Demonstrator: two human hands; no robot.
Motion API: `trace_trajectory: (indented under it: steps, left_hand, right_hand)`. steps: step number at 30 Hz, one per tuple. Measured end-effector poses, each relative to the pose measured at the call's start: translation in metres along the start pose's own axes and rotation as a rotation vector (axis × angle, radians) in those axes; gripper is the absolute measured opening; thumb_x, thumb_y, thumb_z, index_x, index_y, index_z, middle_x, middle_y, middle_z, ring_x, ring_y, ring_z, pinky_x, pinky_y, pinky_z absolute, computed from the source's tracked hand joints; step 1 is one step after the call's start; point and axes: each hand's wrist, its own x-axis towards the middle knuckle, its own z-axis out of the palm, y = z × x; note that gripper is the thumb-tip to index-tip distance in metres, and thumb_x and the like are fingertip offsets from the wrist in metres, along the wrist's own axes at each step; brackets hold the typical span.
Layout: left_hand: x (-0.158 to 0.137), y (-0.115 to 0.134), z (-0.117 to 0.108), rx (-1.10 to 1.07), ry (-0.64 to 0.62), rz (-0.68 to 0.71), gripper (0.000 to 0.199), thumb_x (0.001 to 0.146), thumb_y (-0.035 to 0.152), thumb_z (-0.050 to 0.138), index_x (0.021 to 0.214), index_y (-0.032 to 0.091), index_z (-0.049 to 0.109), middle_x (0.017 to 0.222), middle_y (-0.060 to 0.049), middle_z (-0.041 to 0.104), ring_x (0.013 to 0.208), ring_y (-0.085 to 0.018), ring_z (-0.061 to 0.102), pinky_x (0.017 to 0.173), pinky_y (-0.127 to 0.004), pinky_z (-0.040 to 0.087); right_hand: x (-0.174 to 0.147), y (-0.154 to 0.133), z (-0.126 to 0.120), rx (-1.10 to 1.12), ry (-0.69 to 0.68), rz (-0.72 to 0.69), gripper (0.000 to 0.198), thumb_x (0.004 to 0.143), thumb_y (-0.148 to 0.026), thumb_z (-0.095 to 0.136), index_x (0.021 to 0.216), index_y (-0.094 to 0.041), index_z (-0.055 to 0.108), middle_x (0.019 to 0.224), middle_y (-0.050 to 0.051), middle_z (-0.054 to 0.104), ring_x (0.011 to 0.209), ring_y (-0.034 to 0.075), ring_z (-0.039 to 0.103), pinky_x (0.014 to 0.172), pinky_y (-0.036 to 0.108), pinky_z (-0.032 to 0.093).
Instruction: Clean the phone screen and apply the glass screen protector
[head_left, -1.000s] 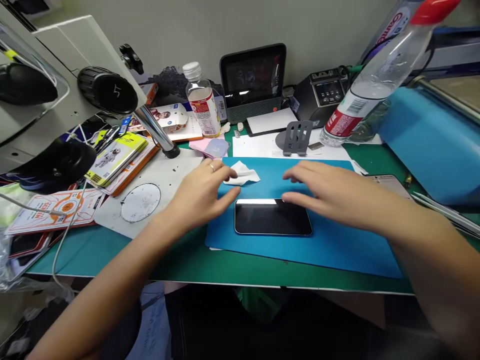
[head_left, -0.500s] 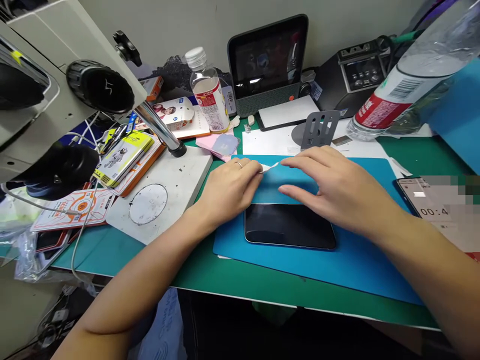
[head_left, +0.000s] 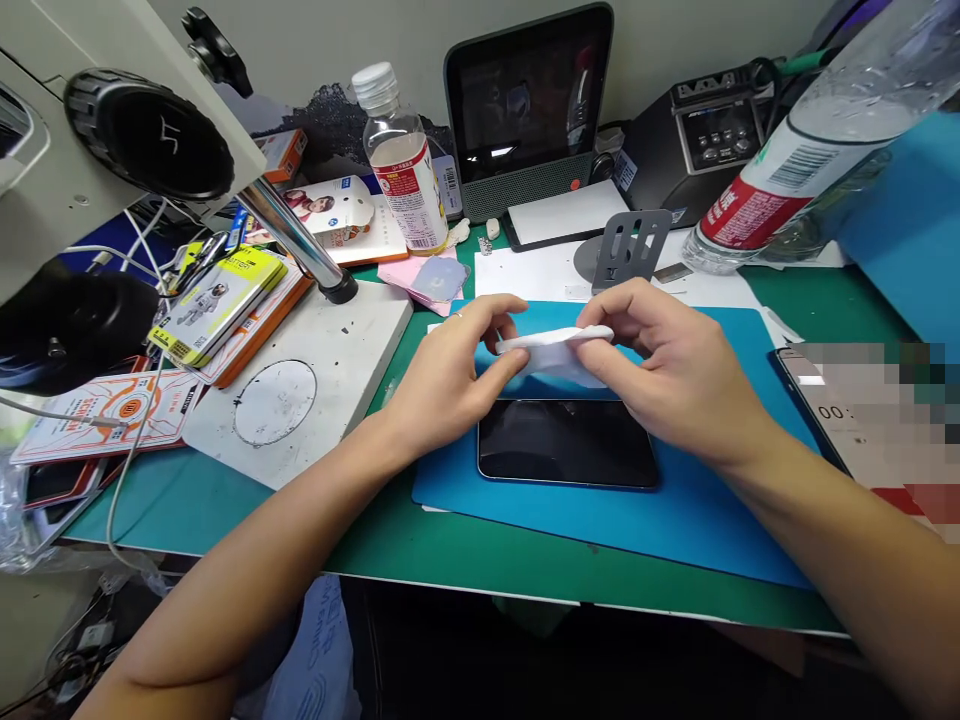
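Note:
Between both hands is a thin, folded white wipe (head_left: pixel 553 350), held above the phone. My left hand (head_left: pixel 465 375) is closed on the wipe's left end, the thumb in front and the fingertips curled behind. My right hand (head_left: pixel 667 370) pinches the right end between thumb and fingers. Just below them a smartphone (head_left: pixel 566 445) lies flat with its dark glass facing up, its upper edge close beneath the wipe. The phone rests on a blue mat (head_left: pixel 705 520).
At left stands a microscope base (head_left: pixel 345 350) with its metal post. Battery boxes (head_left: pixel 217 305) lie on it. Behind are a drink bottle (head_left: pixel 409 185), a screen device (head_left: pixel 525 110), a grey stand (head_left: pixel 632 250) and a large water bottle (head_left: pixel 776 190). Another phone (head_left: pixel 862 430) lies right.
The white wipe, a thin twisted strip before, now shows as a wider folded piece. My right hand has closed on its right end. The view has shifted slightly.

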Motion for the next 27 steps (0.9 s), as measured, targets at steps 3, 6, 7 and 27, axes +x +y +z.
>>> trace_trajectory:
  steps: [3,6,7,27]
  left_hand:
    - [0.001,0.003,0.001,-0.085,0.011,-0.083,0.007,0.096,0.018,0.063,0.101,0.021,0.067,0.09,-0.001,0.069,0.084,-0.017,0.061,0.076,-0.029,0.048]
    - [0.0,0.004,0.004,-0.131,0.091,-0.097,0.011,0.098,0.019,0.06,0.089,0.02,0.065,0.086,-0.001,0.067,0.082,-0.015,0.058,0.075,-0.029,0.046]
    - [0.0,0.004,0.006,-0.155,0.12,-0.097,0.01,0.099,0.019,0.059,0.089,0.02,0.063,0.086,0.0,0.066,0.082,-0.015,0.058,0.075,-0.028,0.046]
    - [0.0,0.001,0.009,-0.279,0.199,-0.127,0.012,0.097,0.021,0.062,0.085,0.021,0.06,0.079,0.002,0.062,0.072,-0.012,0.054,0.068,-0.026,0.046]
  right_hand:
    - [0.002,0.001,0.0,0.09,0.025,0.059,0.006,0.09,-0.022,0.068,0.095,-0.023,0.066,0.084,0.0,0.067,0.072,0.016,0.063,0.061,0.031,0.047]
    - [0.004,0.0,-0.001,0.111,0.004,0.087,0.02,0.089,-0.021,0.068,0.109,-0.023,0.072,0.087,0.001,0.072,0.073,0.017,0.064,0.062,0.032,0.049]
    - [0.005,-0.001,-0.001,0.103,-0.014,0.084,0.022,0.089,-0.02,0.068,0.11,-0.023,0.073,0.088,0.001,0.073,0.074,0.017,0.065,0.064,0.032,0.049]
    - [0.005,0.001,0.0,-0.061,0.056,0.09,0.01,0.092,-0.029,0.065,0.094,-0.023,0.072,0.089,0.004,0.074,0.081,0.022,0.067,0.068,0.036,0.05]
